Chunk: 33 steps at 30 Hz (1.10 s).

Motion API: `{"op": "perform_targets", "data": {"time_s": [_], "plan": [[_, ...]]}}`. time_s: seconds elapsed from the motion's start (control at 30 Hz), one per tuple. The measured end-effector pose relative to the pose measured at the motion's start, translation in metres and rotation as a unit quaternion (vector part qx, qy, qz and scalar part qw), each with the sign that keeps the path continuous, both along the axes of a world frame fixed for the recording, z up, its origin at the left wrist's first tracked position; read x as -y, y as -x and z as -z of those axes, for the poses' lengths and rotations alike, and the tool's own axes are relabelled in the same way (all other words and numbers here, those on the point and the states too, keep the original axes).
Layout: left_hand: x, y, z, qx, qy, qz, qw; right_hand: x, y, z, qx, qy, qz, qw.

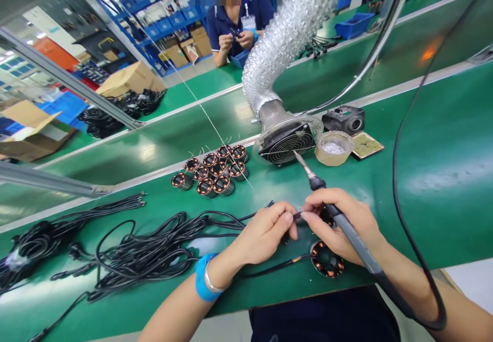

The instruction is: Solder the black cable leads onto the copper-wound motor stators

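My left hand, with a blue band on the wrist, pinches a small dark piece between thumb and forefinger. The fingertips of my right hand meet the same piece from the other side. A soldering iron lies across my right hand, its tip pointing up and left toward the fan grille. Just below my hands, a copper-wound ring rests near the table's front edge, with a black cable reaching it from the left. Part of another dark object is hidden behind my right fingers.
Several copper-wound stators stand behind my left hand. Black cables cover the left side. A fan on a foil duct, a round tub and a flat pad stand farther back. Across the bench sits a person.
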<state>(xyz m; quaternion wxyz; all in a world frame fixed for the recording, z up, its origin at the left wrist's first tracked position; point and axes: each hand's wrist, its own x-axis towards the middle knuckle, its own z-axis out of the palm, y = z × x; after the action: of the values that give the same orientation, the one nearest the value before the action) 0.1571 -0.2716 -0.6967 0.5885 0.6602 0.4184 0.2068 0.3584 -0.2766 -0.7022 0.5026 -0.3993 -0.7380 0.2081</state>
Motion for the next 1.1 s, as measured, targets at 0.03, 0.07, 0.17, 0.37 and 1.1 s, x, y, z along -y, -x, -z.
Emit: {"op": "perform_targets", "data": {"time_s": [0.03,0.07,0.17,0.37,1.1], "plan": [[0.000,-0.001,0.002,0.022,-0.006,-0.012,1.000,-0.001,0.001,-0.001,-0.006,0.001,-0.006,1.000],[0.000,-0.002,0.004,0.041,-0.007,-0.022,0.999,-0.001,0.002,-0.001,-0.013,0.004,-0.013,1.000],[0.002,-0.004,0.010,0.098,0.044,-0.029,0.994,-0.001,0.004,0.000,-0.035,0.024,-0.029,0.999],[0.001,-0.005,0.009,0.139,0.132,0.000,0.981,0.001,0.007,0.000,-0.056,0.033,-0.053,0.996],[0.010,-0.029,0.004,0.184,0.077,-0.179,0.963,0.023,0.034,-0.009,-0.075,0.096,0.114,0.986]]}}
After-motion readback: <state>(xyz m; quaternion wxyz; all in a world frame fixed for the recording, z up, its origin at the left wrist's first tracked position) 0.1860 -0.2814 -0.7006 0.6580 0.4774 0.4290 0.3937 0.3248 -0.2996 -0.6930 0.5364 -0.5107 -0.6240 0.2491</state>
